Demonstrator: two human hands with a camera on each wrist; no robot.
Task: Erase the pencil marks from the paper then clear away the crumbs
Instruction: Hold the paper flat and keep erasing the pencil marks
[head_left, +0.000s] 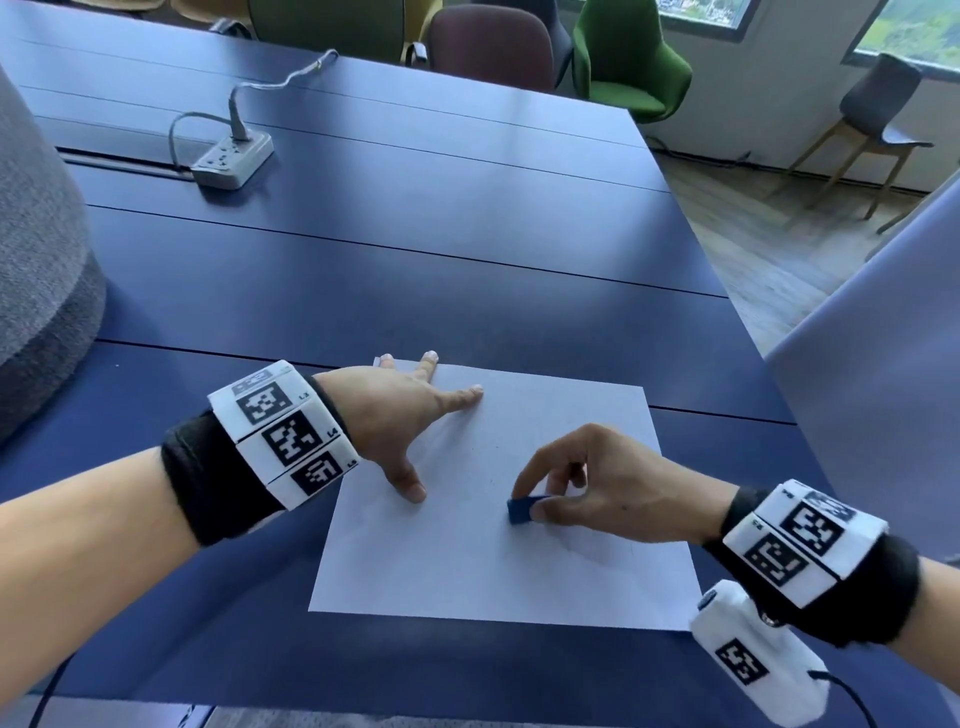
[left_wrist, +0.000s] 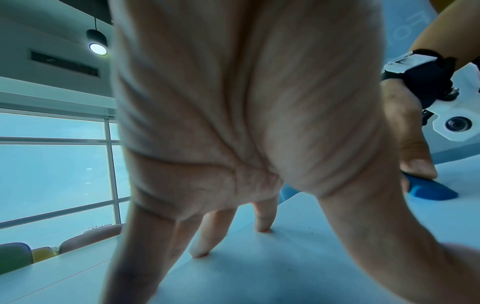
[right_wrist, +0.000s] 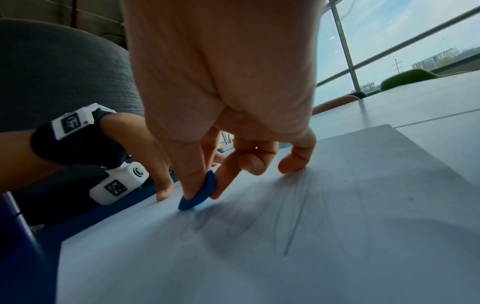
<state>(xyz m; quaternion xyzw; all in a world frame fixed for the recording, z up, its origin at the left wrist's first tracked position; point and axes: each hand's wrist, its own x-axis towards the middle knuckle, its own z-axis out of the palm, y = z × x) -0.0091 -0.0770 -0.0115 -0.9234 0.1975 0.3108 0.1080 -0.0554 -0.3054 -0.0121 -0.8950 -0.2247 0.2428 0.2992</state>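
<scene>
A white sheet of paper (head_left: 483, 561) lies on the dark blue table (head_left: 395, 270) near its front edge. My left hand (head_left: 410, 410) is spread flat on the sheet's far left part, fingers straight, pressing it down. My right hand (head_left: 576, 483) pinches a small blue eraser (head_left: 519, 510) between thumb and fingers, its tip touching the paper near the middle. The right wrist view shows the eraser (right_wrist: 200, 194) on the sheet (right_wrist: 337, 257), with faint grey pencil lines (right_wrist: 293, 224) to its right. In the left wrist view the eraser (left_wrist: 428, 190) shows at the right beyond my palm.
A grey power strip (head_left: 231, 158) with its cable sits at the table's far left. A grey upholstered chair back (head_left: 36, 270) stands at the left, a pale panel (head_left: 883, 395) at the right. Green and maroon chairs (head_left: 631, 57) line the far side.
</scene>
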